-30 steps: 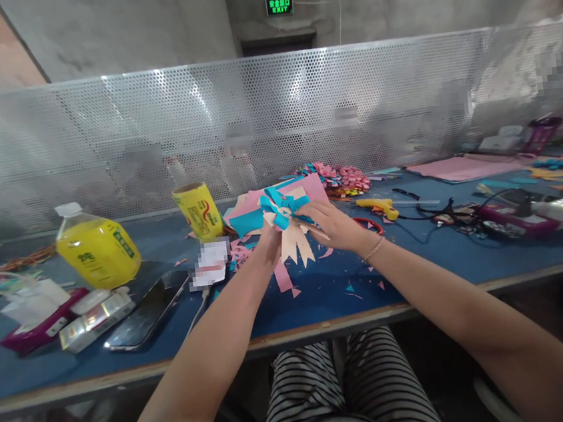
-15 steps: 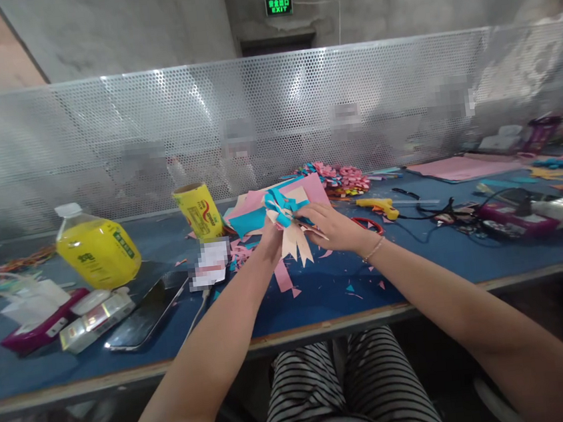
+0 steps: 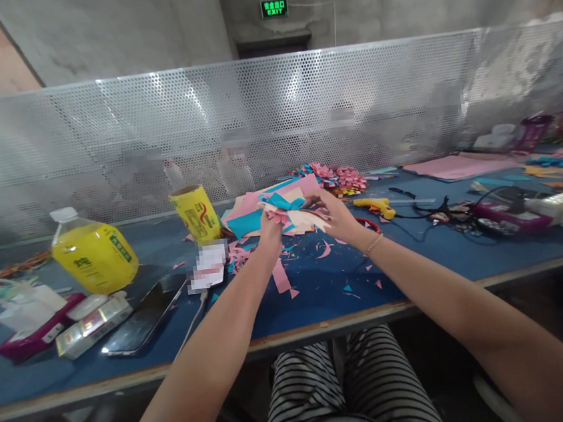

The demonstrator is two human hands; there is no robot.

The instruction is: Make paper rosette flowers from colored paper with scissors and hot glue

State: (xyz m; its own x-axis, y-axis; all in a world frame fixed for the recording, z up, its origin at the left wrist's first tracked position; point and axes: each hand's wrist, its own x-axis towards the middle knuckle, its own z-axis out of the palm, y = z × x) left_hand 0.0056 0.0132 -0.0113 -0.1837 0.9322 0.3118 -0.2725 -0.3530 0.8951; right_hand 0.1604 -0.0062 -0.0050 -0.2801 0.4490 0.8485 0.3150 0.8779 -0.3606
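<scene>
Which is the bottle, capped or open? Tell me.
Capped: a white cap sits on top of the bottle.

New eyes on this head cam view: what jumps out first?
Probably the bright blue and cream paper bow mid-view, held between the left hand and right hand. Next, likely the big bottle of yellow liquid on the left side of the table, and the glowing green exit sign on the wall at top center.
</scene>
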